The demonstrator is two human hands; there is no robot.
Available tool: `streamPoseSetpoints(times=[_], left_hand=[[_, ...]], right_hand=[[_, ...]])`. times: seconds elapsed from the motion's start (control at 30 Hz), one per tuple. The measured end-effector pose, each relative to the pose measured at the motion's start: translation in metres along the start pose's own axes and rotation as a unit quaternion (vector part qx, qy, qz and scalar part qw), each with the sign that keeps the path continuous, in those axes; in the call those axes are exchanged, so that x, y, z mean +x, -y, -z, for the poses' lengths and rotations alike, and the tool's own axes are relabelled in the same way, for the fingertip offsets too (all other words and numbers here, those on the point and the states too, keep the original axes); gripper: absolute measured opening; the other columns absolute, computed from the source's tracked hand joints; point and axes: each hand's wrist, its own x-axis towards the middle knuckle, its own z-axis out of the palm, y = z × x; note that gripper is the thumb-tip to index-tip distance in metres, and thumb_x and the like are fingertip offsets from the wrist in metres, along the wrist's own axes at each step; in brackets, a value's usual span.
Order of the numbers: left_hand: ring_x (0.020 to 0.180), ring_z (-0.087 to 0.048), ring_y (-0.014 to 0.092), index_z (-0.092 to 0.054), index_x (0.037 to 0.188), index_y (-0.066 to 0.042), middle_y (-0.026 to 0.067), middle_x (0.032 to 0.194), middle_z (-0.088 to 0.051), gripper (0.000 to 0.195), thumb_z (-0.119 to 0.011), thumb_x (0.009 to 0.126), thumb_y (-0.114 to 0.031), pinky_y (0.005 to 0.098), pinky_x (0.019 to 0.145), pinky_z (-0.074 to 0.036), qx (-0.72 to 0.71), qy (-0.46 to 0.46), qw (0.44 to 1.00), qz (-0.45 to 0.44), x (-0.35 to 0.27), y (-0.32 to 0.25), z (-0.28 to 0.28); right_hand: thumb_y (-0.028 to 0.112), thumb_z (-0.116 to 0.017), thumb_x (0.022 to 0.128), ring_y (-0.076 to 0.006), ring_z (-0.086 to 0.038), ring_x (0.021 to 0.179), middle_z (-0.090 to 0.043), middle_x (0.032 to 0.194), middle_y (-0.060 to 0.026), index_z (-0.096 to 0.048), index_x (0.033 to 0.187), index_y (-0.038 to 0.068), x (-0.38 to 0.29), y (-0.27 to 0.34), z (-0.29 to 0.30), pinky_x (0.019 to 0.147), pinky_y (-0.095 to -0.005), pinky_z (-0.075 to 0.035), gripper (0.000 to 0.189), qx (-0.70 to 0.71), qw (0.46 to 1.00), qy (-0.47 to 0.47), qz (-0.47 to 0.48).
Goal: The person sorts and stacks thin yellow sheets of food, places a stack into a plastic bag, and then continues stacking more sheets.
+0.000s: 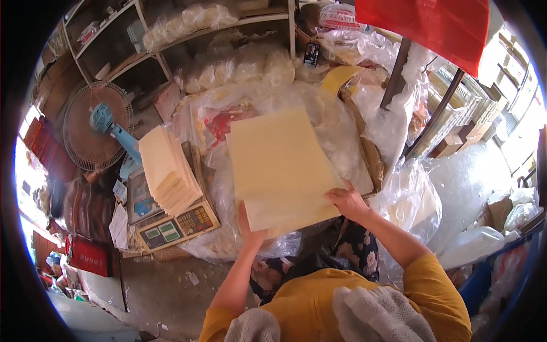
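A large stack of thin, pale-yellow sheets (pixel 277 158), their material uncertain, extends before me over the plastic-covered table. My left hand (pixel 252 226) grips its near left edge, with the fingers partly hidden under it. At the near right edge, my right hand (pixel 350 201) holds the same sheets, thumb and fingers around the border. The near left corner of the top layer looks paler. To the left, a thick bundle of folded pale sheets (pixel 169 166) rests on the pan of a digital scale (pixel 179 226).
A blue fan (pixel 102 117) stands beyond the scale. Clear plastic film (pixel 218 205) covers the table, and bagged goods (pixel 239 70) lie at the back. A cardboard edge (pixel 369 162) borders the right side. Red cloth (pixel 427 30) hangs above, near a dark post (pixel 395 75).
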Motion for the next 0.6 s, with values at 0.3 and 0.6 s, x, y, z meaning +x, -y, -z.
streamPoseSetpoints(times=[0.3,0.6], left_hand=[[0.101,-0.062,0.031,-0.065,0.101,-0.008,0.0085,0.096,-0.068,0.021,-0.061,0.081,-0.002,0.0440,0.094,-0.042,-0.185,-0.002,0.983,-0.009,0.003,0.041,0.037],[0.065,-0.056,0.016,-0.057,0.099,0.000,0.0102,0.071,-0.060,0.014,-0.058,0.089,-0.010,0.0296,0.063,-0.044,-0.243,-0.072,0.934,0.251,0.014,0.024,0.052]], right_hand=[[0.009,-0.067,0.077,-0.0242,-0.063,0.097,-0.066,0.098,-0.0067,-0.062,0.106,0.012,0.017,0.021,0.092,0.087,-0.0397,-0.048,0.030,-0.187,0.950,0.249,-0.033],[0.014,-0.066,0.086,-0.0035,-0.054,0.072,-0.065,0.079,0.0002,-0.061,0.106,0.000,0.030,-0.023,0.063,0.062,-0.0219,-0.043,0.025,0.225,0.948,0.068,-0.216]])
